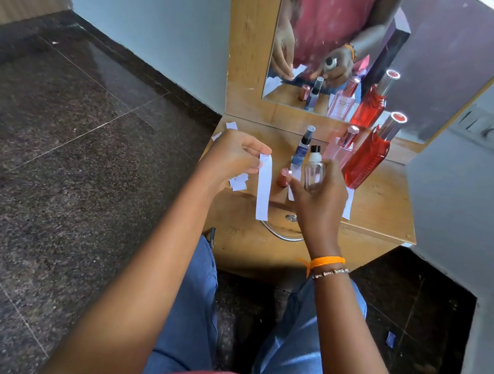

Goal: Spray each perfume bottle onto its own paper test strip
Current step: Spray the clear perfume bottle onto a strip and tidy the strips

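The small clear perfume bottle [314,173] is held up off the surface in the right hand [321,198], its fingers curled round the glass body below the white collar and black spray head, nozzle roughly upright and turned toward the paper test strip [263,186]. That strip hangs straight down from the left hand [237,156], pinched at its top end between thumb and fingertips, just beside the bottle and apart from it. Both grips are therefore closed, one round the bottle and one on the paper. Judged from its look, the bottle is smooth glass: rigid, breakable and probably slippery, so the hold belongs round the flat sides of the body, leaving a finger free to press the head. The strip is thin and light; it would likely flutter or bend under the spray, so pinching it at one end, clear of the part to be wetted, seems right. On the wooden surface [378,207] behind stand a slim blue spray bottle [303,147], a pale pink bottle [340,148] and a tall red bottle [368,159], with a small pink cap [284,177] near the front edge. More white paper pieces [237,181] lie on the surface near the left hand, and another strip [347,202] lies in front of the red bottle. A mirror [422,53] rises behind.
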A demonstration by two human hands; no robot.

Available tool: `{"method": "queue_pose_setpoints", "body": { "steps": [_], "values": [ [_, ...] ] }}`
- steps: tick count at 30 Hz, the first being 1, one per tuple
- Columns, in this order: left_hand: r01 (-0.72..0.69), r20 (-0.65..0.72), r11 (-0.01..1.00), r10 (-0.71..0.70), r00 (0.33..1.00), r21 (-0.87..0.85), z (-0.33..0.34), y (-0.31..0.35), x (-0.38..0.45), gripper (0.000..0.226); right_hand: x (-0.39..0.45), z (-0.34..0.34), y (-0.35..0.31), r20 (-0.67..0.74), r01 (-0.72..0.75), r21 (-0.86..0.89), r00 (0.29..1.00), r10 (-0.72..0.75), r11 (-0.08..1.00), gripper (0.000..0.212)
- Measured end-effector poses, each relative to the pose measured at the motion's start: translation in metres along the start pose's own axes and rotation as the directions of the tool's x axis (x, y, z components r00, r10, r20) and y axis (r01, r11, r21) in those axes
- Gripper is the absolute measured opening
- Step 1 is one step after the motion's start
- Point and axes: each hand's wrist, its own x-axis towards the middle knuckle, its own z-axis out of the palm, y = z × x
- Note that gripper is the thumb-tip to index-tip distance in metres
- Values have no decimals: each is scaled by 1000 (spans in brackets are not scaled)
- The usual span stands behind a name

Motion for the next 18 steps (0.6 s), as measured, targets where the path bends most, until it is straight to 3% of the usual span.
{"method": "queue_pose_setpoints", "body": {
  "steps": [7, 14, 18],
  "values": [
    [-3, 25, 998, 1, 1000, 69, 3, 1, 10, 33, 6, 22, -4, 49, 26, -95, 999, -22, 995, 23],
    [-14, 17, 985, 11, 1000, 174, 16, 9, 27, 34, 3, 7, -5, -75, 50, 1, 996, -50, 999, 31],
    [-20, 6, 971, 19, 1000, 239, 27, 9, 38, 33, 0, -2, -4, -76, 40, 36, 996, -37, 999, 31]
  ]
}}
